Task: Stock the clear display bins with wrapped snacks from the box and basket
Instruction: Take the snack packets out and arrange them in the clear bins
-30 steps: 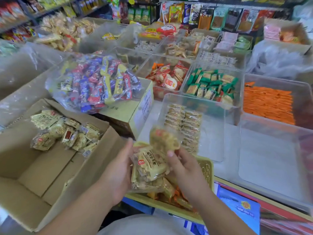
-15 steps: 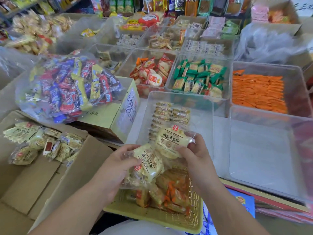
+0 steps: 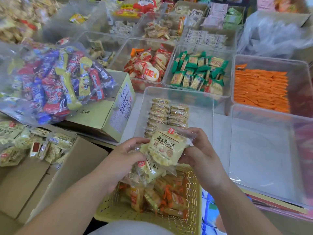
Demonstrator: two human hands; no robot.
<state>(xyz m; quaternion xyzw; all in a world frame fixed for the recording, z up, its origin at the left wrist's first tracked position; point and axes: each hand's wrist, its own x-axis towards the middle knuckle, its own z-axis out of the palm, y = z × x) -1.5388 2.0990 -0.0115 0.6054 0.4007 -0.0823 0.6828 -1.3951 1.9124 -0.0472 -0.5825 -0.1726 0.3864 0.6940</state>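
Head view, nearest first: the yellow basket [image 3: 191,197] sits close against the person and holds a loose heap of orange and yellow wrapped snacks, so it is far from emptied. Above it the left hand [image 3: 122,163] has its fingers closed around a small bunch of pale yellow packets [image 3: 147,170], while the right hand [image 3: 201,155] pinches the edge of the top packet [image 3: 166,148], which lies face up between both hands, just short of the near rim of the bin ahead. To the left, the open cardboard box [image 3: 71,167] has a fair pile of the same pale packets left at its far end.

Just beyond the hands, the clear bin [image 3: 201,106] being filled holds two short rows of packets standing on edge along its left part; most of its floor is bare, so I judge this bin to be at an early stage. The large clear bin [image 3: 260,155] to its right looks empty. Farther back, the bins of red-wrapped rounds [image 3: 149,68], green-wrapped crackers [image 3: 196,72] and orange packets [image 3: 260,89] look well stocked. A big bag of mixed bars [image 3: 55,82] lies unopened on a closed carton at left.
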